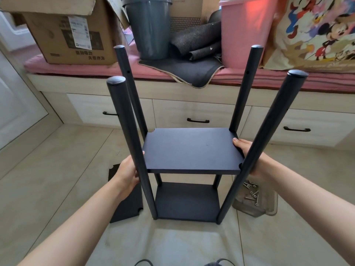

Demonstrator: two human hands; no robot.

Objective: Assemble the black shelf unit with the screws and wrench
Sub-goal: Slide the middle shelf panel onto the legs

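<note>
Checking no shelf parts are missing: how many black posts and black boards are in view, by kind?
Posts: 4, e.g. near left post
Boards fitted between posts: 2, upper board, lower board
Loose board on floor: 1
Total: 7

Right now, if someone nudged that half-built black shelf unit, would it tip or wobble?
Probably wobbly: the upper board is held in place by both hands, left hand and right hand, so it may not be screwed yet. The four posts splay outward, suggesting loose joints. It stands tall on a narrow bottom board, so a sideways push could tip it.
</note>
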